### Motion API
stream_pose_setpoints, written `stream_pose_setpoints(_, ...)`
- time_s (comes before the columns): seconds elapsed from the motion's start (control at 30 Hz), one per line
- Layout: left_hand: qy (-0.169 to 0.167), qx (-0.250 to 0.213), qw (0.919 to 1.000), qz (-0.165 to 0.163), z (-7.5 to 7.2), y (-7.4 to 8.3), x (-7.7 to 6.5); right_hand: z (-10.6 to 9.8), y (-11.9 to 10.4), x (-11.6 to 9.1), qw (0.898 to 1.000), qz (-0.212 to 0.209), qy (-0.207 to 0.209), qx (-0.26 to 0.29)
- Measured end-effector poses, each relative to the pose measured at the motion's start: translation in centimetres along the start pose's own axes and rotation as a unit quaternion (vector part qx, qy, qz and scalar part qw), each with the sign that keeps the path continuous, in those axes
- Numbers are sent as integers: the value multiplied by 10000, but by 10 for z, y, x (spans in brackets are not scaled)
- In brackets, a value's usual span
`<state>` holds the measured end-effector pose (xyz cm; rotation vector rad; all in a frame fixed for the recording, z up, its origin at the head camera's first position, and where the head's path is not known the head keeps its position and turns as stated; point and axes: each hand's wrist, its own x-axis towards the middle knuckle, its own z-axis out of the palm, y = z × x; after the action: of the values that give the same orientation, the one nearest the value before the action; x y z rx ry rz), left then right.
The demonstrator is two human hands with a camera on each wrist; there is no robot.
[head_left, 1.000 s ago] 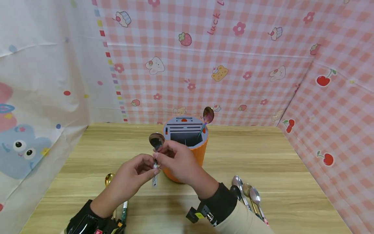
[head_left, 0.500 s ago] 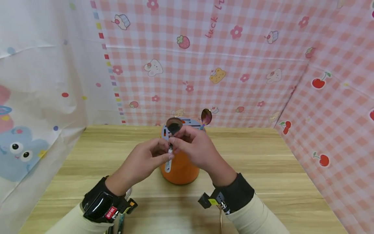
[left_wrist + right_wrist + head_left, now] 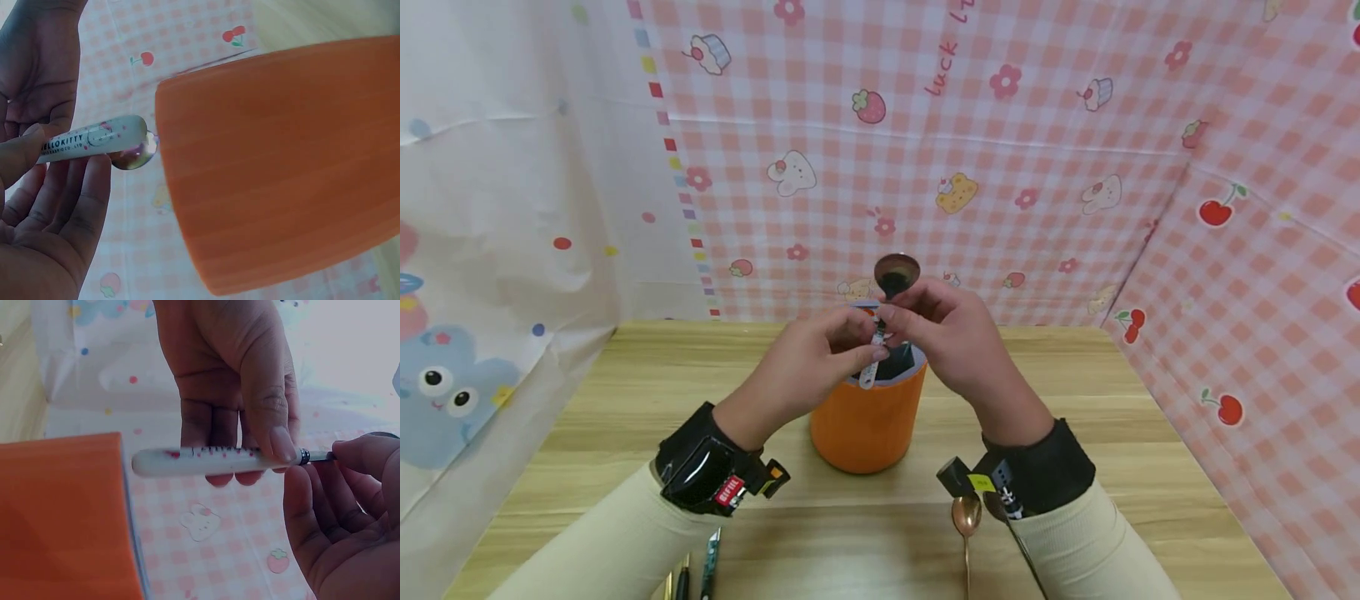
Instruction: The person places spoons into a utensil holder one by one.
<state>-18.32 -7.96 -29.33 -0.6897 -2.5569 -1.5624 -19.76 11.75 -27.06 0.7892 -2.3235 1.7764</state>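
A spoon with a dark metal bowl is held by both hands above the orange cutlery holder, bowl end up and away. My left hand pinches its white printed handle between thumb and fingers. Near the neck, my right hand pinches the metal part with thumb and fingertips. In the right wrist view the handle's rounded end lies beyond the holder's rim, apart from it. An iridescent spoon bowl shows behind the handle in the left wrist view; the hands hide it in the head view.
A copper-coloured spoon lies on the wooden table at front right, beside a dark spoon partly under the right wrist. At front left lie a teal handle, a black one and a gold one. Patterned cloth walls enclose the table.
Both hands have carried the spoon rightward and farther from me, from left of the holder to above its opening. The forearms now uncover the copper spoon and cover other spoons at the right.
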Motion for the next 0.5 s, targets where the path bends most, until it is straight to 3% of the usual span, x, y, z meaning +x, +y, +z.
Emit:
stream_pose_setpoints(0.2, 8, -40, 10000, -40, 7, 3, 20, -8, 1, 3, 9992, -221, 230, -220)
stream_pose_setpoints(0.37, -88, -244, 9996, 55, 14, -12, 32, -9, 13, 3, 9988, 41, 326, -374)
stream_pose_setpoints(0.5, -153, -137, 9998, 14, 22, -24, 37, -9, 28, 5, 9984, 344, 304, -337)
